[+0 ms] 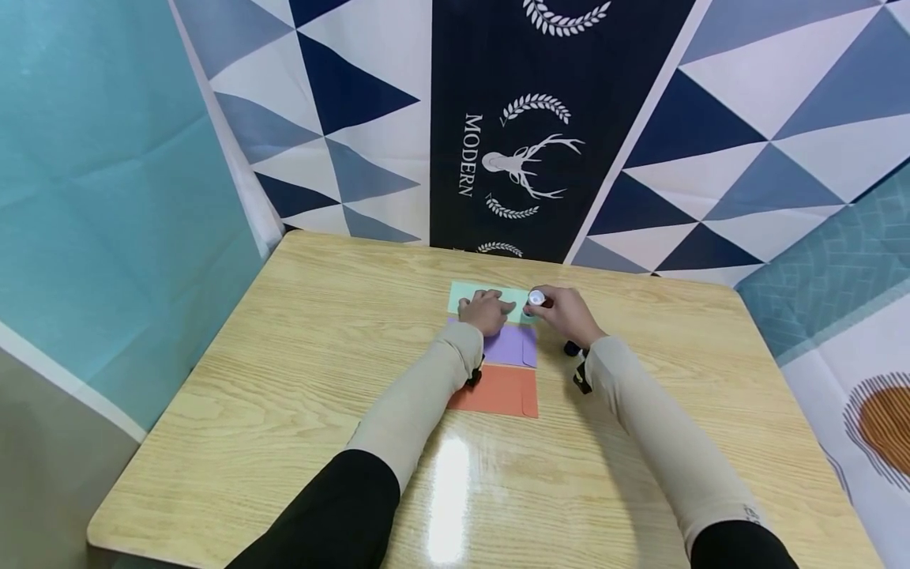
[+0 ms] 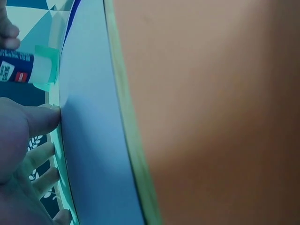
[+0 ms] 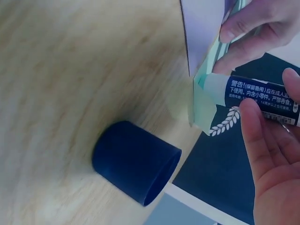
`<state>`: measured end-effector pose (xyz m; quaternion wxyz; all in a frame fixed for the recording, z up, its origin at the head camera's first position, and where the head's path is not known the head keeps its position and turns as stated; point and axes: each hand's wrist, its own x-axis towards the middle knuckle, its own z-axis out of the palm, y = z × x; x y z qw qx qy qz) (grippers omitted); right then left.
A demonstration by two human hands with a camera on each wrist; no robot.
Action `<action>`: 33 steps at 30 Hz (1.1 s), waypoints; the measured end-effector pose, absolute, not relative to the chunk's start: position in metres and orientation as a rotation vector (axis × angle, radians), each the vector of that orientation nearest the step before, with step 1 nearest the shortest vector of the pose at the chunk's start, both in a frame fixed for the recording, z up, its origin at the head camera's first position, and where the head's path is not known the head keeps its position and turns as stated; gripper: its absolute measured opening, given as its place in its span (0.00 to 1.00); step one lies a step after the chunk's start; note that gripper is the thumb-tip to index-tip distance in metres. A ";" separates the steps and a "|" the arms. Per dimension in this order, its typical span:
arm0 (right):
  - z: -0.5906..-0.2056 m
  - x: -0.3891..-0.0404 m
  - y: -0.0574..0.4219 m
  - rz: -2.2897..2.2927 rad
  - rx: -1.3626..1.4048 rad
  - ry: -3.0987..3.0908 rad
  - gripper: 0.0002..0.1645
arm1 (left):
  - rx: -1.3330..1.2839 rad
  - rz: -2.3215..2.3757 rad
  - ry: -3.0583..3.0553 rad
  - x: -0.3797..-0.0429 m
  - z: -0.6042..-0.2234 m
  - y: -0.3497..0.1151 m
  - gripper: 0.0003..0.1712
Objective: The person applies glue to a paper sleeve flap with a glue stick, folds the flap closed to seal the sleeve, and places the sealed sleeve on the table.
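Nearest head cam: black sleeves [image 1: 327, 510]. Green env. [image 1: 513, 293] lies at far end of row on table [image 1: 320, 332], beyond purple env. [image 1: 510, 348] and orange env. [image 1: 498, 391]. L hand [image 1: 486, 314]: fingers extended and spread on green env., grasping nothing. R hand [image 1: 567, 312]: thumb and fingers in a pinch on glue stick [image 3: 258, 89], pale end at green flap [image 3: 205, 115]. Blue cap [image 3: 136, 161] off, loose on table near R hand. Glue coverage: can't tell.

Step, as judged: gluing flap. Recs: press L hand close to fold so paper doesn't skid; run stick edge to edge w/ light, even strokes; set tip flat, not on its rim, else flap may crease. Avoid smears on adj. purple env. Recap promptly after, else tip may dry.
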<state>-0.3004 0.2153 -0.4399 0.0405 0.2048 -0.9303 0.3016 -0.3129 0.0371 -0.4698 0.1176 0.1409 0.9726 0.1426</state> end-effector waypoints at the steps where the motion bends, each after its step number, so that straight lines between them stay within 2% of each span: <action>1: -0.439 -0.298 0.215 0.925 0.647 -2.851 0.14 | 0.413 0.414 2.846 -0.313 -0.470 0.037 0.24; 6: -0.435 -0.293 0.217 0.942 0.656 -2.824 0.14 | 0.404 0.429 2.833 -0.318 -0.473 0.035 0.24; 14: -0.429 -0.315 0.215 1.069 0.435 -2.708 0.12 | 0.398 0.463 2.824 -0.319 -0.474 0.030 0.24; 24: -0.452 -0.328 0.213 1.087 0.351 -2.792 0.14 | 0.408 0.437 2.797 -0.312 -0.478 0.037 0.24; 33: -0.443 -0.321 0.212 0.976 0.553 -2.825 0.13 | 0.379 0.412 2.824 -0.313 -0.473 0.038 0.24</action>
